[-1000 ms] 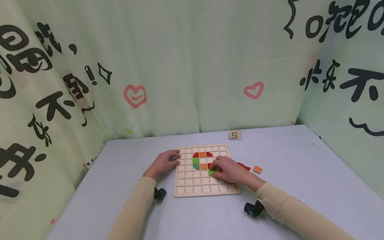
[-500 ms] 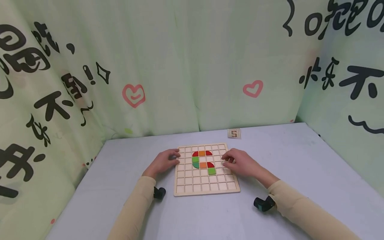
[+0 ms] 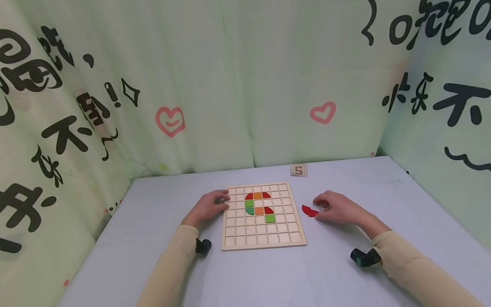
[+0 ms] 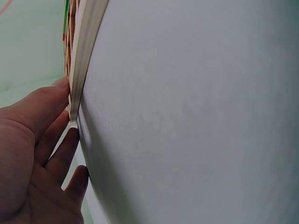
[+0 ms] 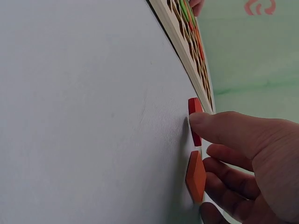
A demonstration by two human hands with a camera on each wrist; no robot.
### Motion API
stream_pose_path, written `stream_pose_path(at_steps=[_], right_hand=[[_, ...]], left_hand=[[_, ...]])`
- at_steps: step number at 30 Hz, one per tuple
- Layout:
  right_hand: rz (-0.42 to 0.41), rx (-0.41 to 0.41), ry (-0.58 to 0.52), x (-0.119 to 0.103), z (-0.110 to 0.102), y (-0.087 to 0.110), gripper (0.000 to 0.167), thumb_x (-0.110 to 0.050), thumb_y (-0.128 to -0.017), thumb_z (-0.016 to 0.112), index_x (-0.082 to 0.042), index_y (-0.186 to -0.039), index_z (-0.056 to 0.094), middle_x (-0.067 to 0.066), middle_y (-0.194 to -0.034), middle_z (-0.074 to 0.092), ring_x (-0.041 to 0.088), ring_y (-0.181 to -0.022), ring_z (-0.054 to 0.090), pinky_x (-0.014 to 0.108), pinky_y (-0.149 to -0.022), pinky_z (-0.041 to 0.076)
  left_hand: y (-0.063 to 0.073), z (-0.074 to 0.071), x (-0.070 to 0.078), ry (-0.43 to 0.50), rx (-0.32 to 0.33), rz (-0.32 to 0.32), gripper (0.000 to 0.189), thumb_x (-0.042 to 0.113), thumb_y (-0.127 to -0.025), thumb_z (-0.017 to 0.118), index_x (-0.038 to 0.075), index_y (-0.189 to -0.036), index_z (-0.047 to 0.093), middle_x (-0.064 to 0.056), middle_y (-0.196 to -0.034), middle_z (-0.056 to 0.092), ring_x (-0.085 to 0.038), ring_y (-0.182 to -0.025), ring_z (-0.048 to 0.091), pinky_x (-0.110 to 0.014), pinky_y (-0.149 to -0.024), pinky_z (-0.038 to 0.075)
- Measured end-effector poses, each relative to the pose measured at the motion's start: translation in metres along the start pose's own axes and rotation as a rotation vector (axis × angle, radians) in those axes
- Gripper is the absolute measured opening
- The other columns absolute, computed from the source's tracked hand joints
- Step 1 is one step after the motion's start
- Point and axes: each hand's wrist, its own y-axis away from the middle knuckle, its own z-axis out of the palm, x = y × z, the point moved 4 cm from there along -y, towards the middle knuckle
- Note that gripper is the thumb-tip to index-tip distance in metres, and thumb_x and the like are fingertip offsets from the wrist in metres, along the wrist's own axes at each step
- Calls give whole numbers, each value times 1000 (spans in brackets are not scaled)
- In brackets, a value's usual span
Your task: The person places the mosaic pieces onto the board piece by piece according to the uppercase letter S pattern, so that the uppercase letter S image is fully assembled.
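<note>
A wooden grid board [image 3: 238, 238] lies on the table, with red, orange and green tiles [image 3: 270, 218] set in some of its cells. My left hand [image 3: 207, 209] rests at the board's left edge; in the left wrist view its thumb and fingertips touch the wooden rim [image 4: 80, 70]. To the right of the board, my right hand [image 3: 339, 207] hovers low, thumb and fingers spread apart. Loose red pieces [image 3: 308, 210] lie just left of its thumb tip. Beneath its fingers an orange square tile [image 5: 196, 177] shows in the right wrist view, hidden from the head view.
A small pattern card [image 3: 298, 170] lies near the table's back edge. A white cloth covers the table [image 3: 261, 277]. Pale green curtains [image 3: 215, 85] with black writing and pink hearts hang behind and at both sides.
My right hand has let go of the light green tile, which stays in the board, and has moved right, past the red pieces to the orange tile. The left hand stays at the edge.
</note>
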Motion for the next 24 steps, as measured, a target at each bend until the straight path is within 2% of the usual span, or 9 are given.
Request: stream_pose_path(at_steps=[8,16,24], right_hand=[[-22,-19,1,-5,6,-2,37,-20,-81,82,0,-110,69,6,-97,64,17,-85,54,30,-74,52],[-51,-15,-6,-11,10,-5,22,-13,-85,77,-2,-103,70,2,-90,64,15,-82,56,30,-74,54],[-44,-1,17,-9,8,-7,24,-12,-87,76,-3,-108,70,5,-96,65,17,-87,56,35,-79,56]], left_hand=[[1,-1,1,0,-4,-7,26,16,-94,70,9,-119,70,-6,-151,53,-30,-147,39,-48,-123,30],[1,1,-1,8,0,-8,26,16,-93,70,10,-118,71,-6,-151,53,-31,-147,39,-49,-123,30],[0,1,-1,4,0,0,26,16,-93,70,9,-119,70,-6,-151,53,-31,-147,39,-49,-123,30]])
